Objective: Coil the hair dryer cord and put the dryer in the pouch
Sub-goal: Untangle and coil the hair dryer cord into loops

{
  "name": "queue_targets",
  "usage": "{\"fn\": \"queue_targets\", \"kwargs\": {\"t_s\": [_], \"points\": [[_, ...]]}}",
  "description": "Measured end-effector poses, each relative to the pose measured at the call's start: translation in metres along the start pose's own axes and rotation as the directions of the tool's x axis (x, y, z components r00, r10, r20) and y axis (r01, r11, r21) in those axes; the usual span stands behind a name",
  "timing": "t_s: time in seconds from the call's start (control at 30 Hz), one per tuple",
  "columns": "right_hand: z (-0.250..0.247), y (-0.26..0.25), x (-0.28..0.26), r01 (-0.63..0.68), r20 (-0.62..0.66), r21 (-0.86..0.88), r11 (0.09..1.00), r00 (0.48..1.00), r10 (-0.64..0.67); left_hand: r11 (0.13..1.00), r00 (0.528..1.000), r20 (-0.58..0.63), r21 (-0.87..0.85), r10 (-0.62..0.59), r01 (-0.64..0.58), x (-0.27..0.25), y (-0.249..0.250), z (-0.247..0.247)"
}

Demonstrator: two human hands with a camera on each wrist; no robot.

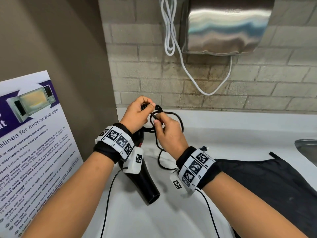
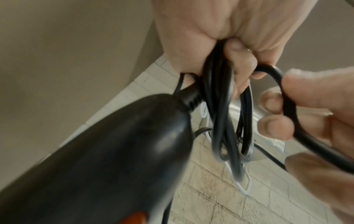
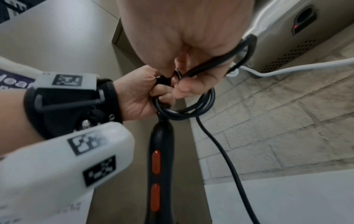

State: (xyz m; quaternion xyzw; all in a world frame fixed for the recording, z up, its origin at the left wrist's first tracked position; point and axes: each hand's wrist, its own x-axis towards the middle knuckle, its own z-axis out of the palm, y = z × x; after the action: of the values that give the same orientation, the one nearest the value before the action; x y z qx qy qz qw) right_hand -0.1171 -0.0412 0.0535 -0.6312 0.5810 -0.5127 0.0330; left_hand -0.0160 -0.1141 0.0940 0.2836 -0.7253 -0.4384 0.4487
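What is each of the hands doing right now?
Left hand: grips the gathered loops of the black cord.
Right hand: pinches the next stretch of that cord.

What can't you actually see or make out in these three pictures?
- Plug end of the cord: the head view loses the cord behind the right wrist; no view clearly shows a plug.
- Pouch: its opening is not visible; the right forearm and the frame edge cut it off.
- Dryer: its handle is hidden under the left wristband.
- Loop count in the left hand: blurred.
- Poster: cut off at the left edge.
- Right hand: its fingertips hide the pinch point.
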Motion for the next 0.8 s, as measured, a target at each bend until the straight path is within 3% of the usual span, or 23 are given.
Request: {"fn": "queue_targets", "kwargs": {"t_s": [0.1, 0.2, 0.33, 0.47, 0.53, 0.63, 0.7, 0.8], "points": [[-0.001, 0.008, -0.006, 0.108, -0.080, -0.194, 0.975, 0.989, -0.126, 1.000, 1.000, -0.031, -0.002, -0.001, 0.001, 0.002, -0.001, 0.003], [-0.004, 0.013, -0.009, 0.167, -0.058, -0.349, 0.922, 0.978, -0.199, 1.000, 0.997, -0.075, 0.017, 0.013, -0.011, 0.004, -0.003, 0.008], [-0.012, 0.025, -0.013, 0.238, -0.088, -0.265, 0.934, 0.959, -0.270, 0.999, 0.994, -0.110, 0.046, 0.024, -0.019, 0.007, -0.005, 0.013], [-0.025, 0.041, -0.017, 0.311, -0.361, -0.223, 0.924, 0.854, -0.374, 0.998, 0.994, -0.104, 0.059, 0.032, -0.026, 0.008, -0.006, 0.016], [-0.035, 0.053, -0.017, 0.221, -0.428, -0.125, 0.967, 0.868, -0.253, 0.997, 0.996, -0.085, 0.075, 0.037, -0.031, 0.008, -0.006, 0.016], [-0.047, 0.077, -0.012, -0.091, -0.273, 0.040, 0.995, 0.957, 0.099, 0.991, 0.998, -0.036, 0.125, 0.058, -0.053, 0.009, -0.006, 0.017], [-0.050, 0.102, -0.011, -0.305, -0.163, 0.017, 0.952, 0.939, 0.304, 0.988, 0.998, -0.009, 0.144, 0.062, -0.060, 0.010, -0.007, 0.018], [-0.055, 0.143, -0.010, -0.498, 0.024, -0.286, 0.819, 0.850, 0.526, 0.988, 0.998, 0.000, 0.137, 0.066, -0.066, 0.010, -0.007, 0.018]]}}
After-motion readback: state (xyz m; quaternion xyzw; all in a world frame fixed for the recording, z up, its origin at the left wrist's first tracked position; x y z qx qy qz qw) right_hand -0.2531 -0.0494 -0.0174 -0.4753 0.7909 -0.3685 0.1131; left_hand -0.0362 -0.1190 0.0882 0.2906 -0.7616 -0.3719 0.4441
